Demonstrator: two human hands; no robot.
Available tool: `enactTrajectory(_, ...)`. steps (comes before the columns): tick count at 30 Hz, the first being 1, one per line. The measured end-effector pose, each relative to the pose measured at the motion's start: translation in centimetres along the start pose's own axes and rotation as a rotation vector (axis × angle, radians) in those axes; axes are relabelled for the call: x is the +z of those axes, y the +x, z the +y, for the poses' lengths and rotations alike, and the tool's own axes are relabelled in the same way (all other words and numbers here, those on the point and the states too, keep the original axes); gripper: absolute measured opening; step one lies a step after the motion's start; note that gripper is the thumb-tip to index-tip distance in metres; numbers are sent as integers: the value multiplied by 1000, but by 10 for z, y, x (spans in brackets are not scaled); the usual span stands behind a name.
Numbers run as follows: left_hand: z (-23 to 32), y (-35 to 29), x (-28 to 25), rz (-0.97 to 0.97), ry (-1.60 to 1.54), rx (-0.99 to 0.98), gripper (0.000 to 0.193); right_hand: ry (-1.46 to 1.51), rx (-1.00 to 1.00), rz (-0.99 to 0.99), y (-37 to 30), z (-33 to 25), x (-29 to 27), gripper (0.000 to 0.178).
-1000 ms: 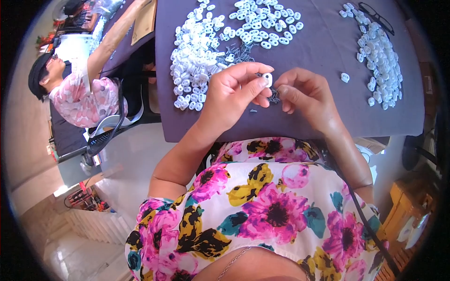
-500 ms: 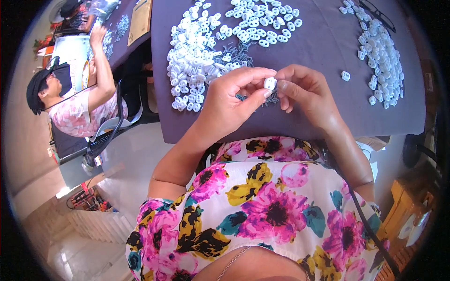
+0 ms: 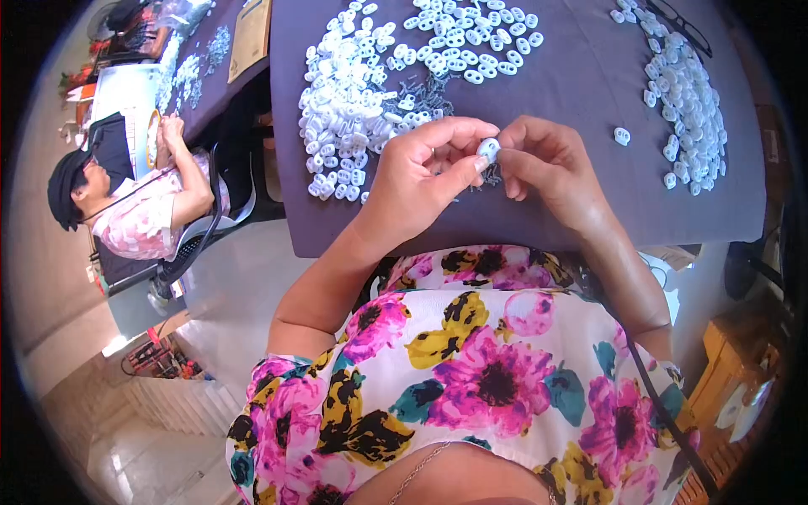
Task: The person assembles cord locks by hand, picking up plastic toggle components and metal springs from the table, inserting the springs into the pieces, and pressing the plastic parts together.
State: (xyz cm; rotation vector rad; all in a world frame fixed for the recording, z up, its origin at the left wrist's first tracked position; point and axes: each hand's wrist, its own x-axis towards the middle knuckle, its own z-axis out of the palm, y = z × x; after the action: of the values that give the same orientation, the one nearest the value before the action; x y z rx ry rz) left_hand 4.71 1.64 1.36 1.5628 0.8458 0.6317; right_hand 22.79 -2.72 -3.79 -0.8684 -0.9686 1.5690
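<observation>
Between the thumb and fingers of my left hand (image 3: 421, 168) is a small white oval plastic piece with two holes (image 3: 489, 148). My right hand (image 3: 551, 164) is closed in a pinch against the right side of that piece; whatever its fingertips hold is hidden. Beyond and partly beneath the hands lie small grey screws (image 3: 436, 94). A big heap of white plastic pieces (image 3: 337, 105) spreads to the left of them. More two-holed pieces (image 3: 471, 38) lie loosely at the far middle.
On the right of the dark-covered table (image 3: 581, 76) sits another heap of white pieces (image 3: 690, 109), with one piece (image 3: 621, 135) apart from it. Black-framed glasses (image 3: 686, 29) rest at the far right. Left, a co-worker (image 3: 143, 202) sits at another table with a brown board (image 3: 250, 38).
The held white piece has turned slightly and shifted a little to the right, with my fingers closer round it. The co-worker's raised arm has come down.
</observation>
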Motion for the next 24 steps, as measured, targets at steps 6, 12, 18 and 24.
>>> enactTrajectory(6, 0, 2, -7, -26, -89, -36, 22, 36, 31, -7, 0, -2, 2, 9)
enactTrajectory(12, -2, 2, -9, -10, -101, -40, 21, 55, 45, 37, 1, -3, 3, 12)
enactTrajectory(18, -1, 0, -3, -26, -63, -3, 25, 12, 10, -9, 5, 2, 2, 15)
enactTrajectory(24, -9, 1, -6, -77, -59, -11, 26, 75, 46, -22, 5, 3, 2, 16)
